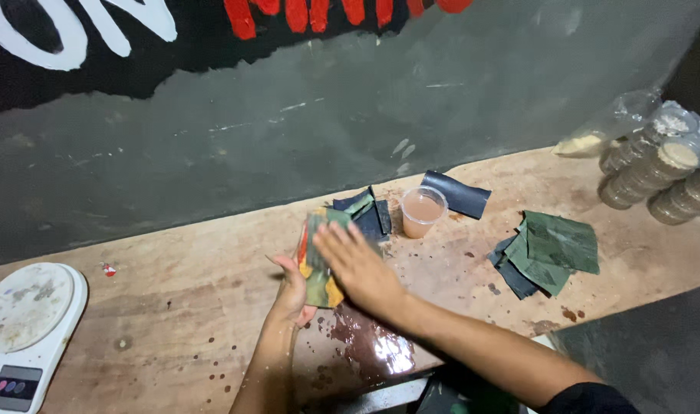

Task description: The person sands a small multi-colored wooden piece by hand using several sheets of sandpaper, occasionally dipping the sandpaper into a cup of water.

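A: What's closest to the camera?
B: A wet, shiny patch (373,345) on the wooden worktop (181,299), just below both forearms.
A: And the hands?
B: The left hand (292,295) has its fingers clamped on the lower edge of a mottled green and orange sheet (317,272), held up on its edge. The right hand (357,268) lies flat against that sheet, fingers stretched and slightly apart.
A: Further back?
B: Dark blue squares (367,215) just behind the sheet, a plastic cup of brownish liquid (423,212) beside them, green sheets (553,249) to the right, a white scale (24,330) far left, stacked lidded cups (660,172) at the far right
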